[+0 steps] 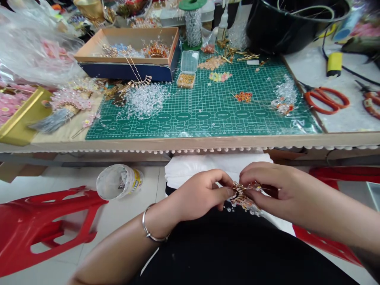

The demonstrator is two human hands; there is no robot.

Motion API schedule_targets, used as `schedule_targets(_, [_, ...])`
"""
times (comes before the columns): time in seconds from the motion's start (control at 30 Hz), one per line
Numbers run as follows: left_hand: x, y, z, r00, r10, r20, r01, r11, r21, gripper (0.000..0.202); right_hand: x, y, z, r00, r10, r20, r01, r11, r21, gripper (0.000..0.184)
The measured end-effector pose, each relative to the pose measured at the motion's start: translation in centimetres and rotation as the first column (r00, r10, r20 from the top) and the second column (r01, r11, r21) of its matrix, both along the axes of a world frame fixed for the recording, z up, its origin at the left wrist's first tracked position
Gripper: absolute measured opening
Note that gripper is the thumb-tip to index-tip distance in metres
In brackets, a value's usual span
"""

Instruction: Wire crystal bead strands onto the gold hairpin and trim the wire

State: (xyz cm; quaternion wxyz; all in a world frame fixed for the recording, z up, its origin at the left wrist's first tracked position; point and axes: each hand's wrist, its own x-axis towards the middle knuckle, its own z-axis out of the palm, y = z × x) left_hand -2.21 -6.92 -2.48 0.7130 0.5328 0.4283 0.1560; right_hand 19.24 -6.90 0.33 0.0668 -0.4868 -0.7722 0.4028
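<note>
Over my lap, below the table edge, I hold a beaded hair ornament (244, 201) with a gold-coloured metal base and orange and clear beads. My left hand (204, 194) pinches its left end between thumb and fingers. At its right side the fingers of my right hand (271, 188) are closed on the beaded part, with thin wire showing near them. The exact spot that the right fingertips grip is partly hidden. Clear beads dangle from the ornament's lower edge.
A green cutting mat (190, 103) bears clear beads (145, 99), orange beads (244, 96) and a small bead box (187, 79). Red-handled scissors (325, 99) lie right. Behind stand a cardboard box (127, 67) and a black bowl (273, 27). Below left are a red stool (18, 225) and a bucket (113, 182).
</note>
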Motion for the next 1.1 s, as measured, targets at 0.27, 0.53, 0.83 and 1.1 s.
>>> schedule_targets(0.27, [-0.7, 2.9, 1.0, 0.903, -0.342, -0.260, 0.410, 0.868, 0.281, 0.013, 0.4, -1.1, -1.9, 0.997, 0.076, -0.002, -0.076, 0.997, -0.021, 0.007])
schedule_targets(0.53, [1.1, 3.0, 3.5, 0.847, -0.063, -0.528, 0.499, 0.440, 0.747, 0.025, 0.1, -1.4, -1.3, 0.996, -0.070, 0.059, 0.071, 0.997, -0.008, 0.016])
schedule_targets(0.83, [1.7, -0.1, 4.4, 0.891, 0.217, -0.400, 0.338, 0.272, 0.901, 0.021, 1.4, -0.2, -1.2, 0.957, -0.269, -0.112, 0.269, 0.963, -0.011, 0.020])
schedule_targets(1.1, [-0.2, -0.2, 4.9, 0.880, -0.041, -0.474, 0.414, 0.558, 0.719, 0.019, 1.2, 0.4, 1.0, 0.974, -0.227, 0.007, 0.227, 0.971, -0.072, 0.020])
